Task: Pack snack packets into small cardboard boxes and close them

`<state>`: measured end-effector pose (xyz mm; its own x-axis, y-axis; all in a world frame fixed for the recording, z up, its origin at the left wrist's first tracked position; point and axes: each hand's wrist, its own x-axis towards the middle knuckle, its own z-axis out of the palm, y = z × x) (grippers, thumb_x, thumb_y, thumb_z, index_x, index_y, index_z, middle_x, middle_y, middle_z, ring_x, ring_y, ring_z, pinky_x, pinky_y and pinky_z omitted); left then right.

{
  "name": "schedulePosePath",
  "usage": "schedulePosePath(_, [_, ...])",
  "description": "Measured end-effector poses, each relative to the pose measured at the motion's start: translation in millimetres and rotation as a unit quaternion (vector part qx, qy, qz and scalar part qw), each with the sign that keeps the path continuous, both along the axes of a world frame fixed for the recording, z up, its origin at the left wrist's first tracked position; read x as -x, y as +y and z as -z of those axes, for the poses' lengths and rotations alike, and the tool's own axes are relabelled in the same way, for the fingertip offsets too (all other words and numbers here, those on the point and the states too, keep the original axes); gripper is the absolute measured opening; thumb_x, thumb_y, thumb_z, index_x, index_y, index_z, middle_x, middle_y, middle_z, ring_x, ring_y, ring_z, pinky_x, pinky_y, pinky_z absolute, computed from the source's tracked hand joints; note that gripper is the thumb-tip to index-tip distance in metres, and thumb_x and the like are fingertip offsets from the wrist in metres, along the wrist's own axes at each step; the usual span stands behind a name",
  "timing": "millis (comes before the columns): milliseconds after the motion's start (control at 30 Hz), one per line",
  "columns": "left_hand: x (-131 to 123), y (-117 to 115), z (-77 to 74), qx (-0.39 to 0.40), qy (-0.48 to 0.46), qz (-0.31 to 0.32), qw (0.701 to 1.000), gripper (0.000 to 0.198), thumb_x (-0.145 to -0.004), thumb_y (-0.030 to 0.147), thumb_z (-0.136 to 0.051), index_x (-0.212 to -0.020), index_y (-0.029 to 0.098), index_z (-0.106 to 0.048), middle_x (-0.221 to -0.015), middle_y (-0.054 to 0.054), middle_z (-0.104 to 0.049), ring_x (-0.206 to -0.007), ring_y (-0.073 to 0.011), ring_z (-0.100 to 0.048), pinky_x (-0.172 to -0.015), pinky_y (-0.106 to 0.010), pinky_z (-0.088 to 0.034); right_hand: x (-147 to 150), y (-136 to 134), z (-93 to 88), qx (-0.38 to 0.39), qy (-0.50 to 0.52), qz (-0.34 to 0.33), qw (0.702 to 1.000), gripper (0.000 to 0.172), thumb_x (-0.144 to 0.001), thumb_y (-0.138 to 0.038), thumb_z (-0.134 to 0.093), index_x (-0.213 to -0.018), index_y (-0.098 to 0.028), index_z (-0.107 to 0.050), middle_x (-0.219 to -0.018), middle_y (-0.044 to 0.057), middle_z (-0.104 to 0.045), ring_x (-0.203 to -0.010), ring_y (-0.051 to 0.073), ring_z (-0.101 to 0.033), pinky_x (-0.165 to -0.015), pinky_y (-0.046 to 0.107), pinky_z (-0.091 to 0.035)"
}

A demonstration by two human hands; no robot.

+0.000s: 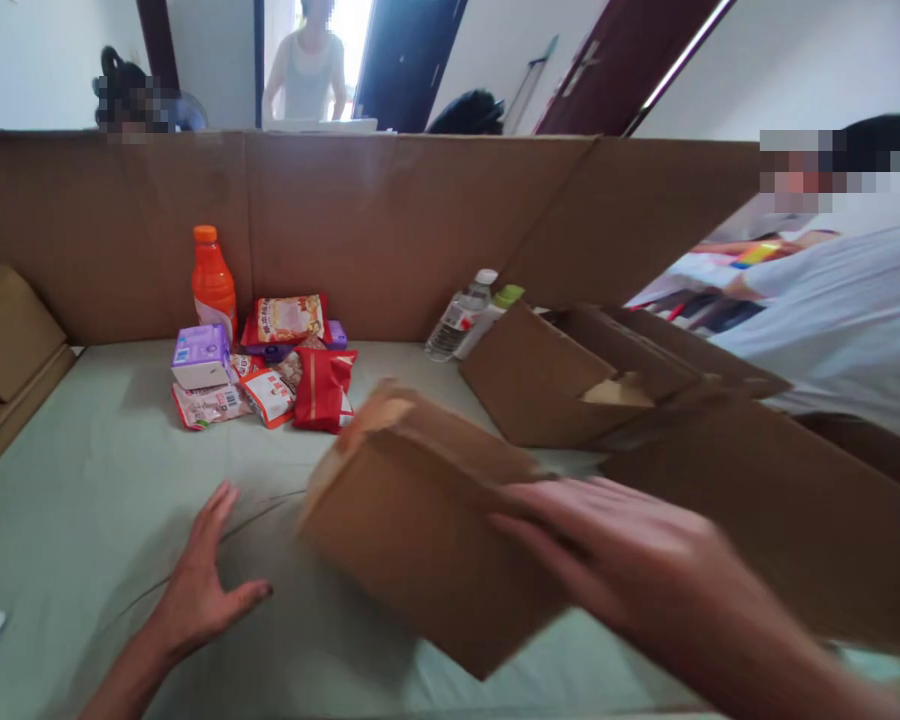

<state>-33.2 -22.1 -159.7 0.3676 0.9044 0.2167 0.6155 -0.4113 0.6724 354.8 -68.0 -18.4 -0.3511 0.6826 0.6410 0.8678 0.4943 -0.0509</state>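
Observation:
A brown cardboard box [442, 530] is tilted over the pale green surface, blurred by motion. My right hand [615, 530] grips its upper right edge between thumb and fingers. To the left of the box, my left hand [202, 590] holds nothing, thumb and fingers spread apart. Beyond the hands lies a group of packaged goods: a purple-and-white pack [201, 357], a red snack bag [324, 390], a white-and-orange packet [268, 396] and a pink packet [208, 404]. An orange drink bottle [214, 285] stands upright behind them. The box's inside is hidden from me.
A tall cardboard wall [420, 220] closes off the back. Near it, a clear water bottle [461, 318] leans beside a green-capped bottle [491, 315] and an open carton [547, 385]. More cardboard [765, 510] stands at right. Several people are beyond the wall and at right.

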Motion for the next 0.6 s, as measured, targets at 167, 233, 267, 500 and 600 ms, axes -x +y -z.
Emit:
schedulePosePath(167, [13,-16,-27.3,0.012,-0.112,0.002,0.994,0.118,-0.075,0.067,-0.076,-0.163,0.034,-0.005,-0.171,-0.016,-0.012,-0.155,-0.0434,-0.019,-0.121,-0.067,-0.025,109,9,-29.8,0.075,-0.080,-0.172,0.979,0.038,-0.104,-0.012,-0.038,-0.073,-0.020,-0.057,-0.063,0.001,-0.062,-0.056,0.015,-0.051,-0.062,0.033,-0.038])
schedulePosePath(233, [16,-18,-28.8,0.052,-0.156,0.011,0.986,0.124,-0.072,0.069,-0.077,-0.163,0.036,0.001,-0.172,-0.015,-0.010,-0.154,-0.0436,-0.021,-0.121,-0.067,-0.027,114,7,-32.7,0.080,-0.053,-0.211,0.973,0.029,-0.106,-0.027,-0.044,-0.087,-0.019,-0.063,-0.080,0.004,-0.070,-0.072,0.017,-0.061,-0.075,0.034,-0.045])
schedulePosePath(267, [18,-17,-27.8,0.072,-0.176,0.015,0.982,0.126,-0.072,0.068,-0.079,-0.162,0.037,0.004,-0.172,-0.015,-0.011,-0.154,-0.0432,-0.023,-0.120,-0.066,-0.028,109,6,-31.8,0.063,-0.033,-0.212,0.975,0.024,-0.105,-0.034,-0.049,-0.096,-0.019,-0.066,-0.092,0.007,-0.074,-0.084,0.020,-0.066,-0.085,0.036,-0.047])
schedulePosePath(500, [26,-5,-13.0,0.101,-0.213,0.025,0.971,0.123,-0.071,0.071,-0.077,-0.163,0.036,-0.005,-0.172,-0.012,-0.013,-0.154,-0.0430,-0.023,-0.120,-0.062,-0.033,39,4,51.5,0.106,0.305,0.134,0.937,0.031,-0.099,-0.049,-0.052,-0.109,-0.027,-0.072,-0.114,0.008,-0.075,-0.096,0.026,-0.072,-0.081,0.040,-0.059])
schedulePosePath(600, [29,-6,-6.9,0.106,-0.146,0.007,0.984,0.116,-0.073,0.070,-0.075,-0.163,0.034,-0.012,-0.167,-0.013,-0.030,-0.147,-0.0415,-0.040,-0.113,-0.057,-0.046,47,-3,110.2,0.319,0.413,0.097,0.848,0.049,-0.098,-0.062,-0.042,-0.115,-0.028,-0.073,-0.100,0.009,-0.078,-0.091,0.030,-0.073,-0.072,0.042,-0.063])
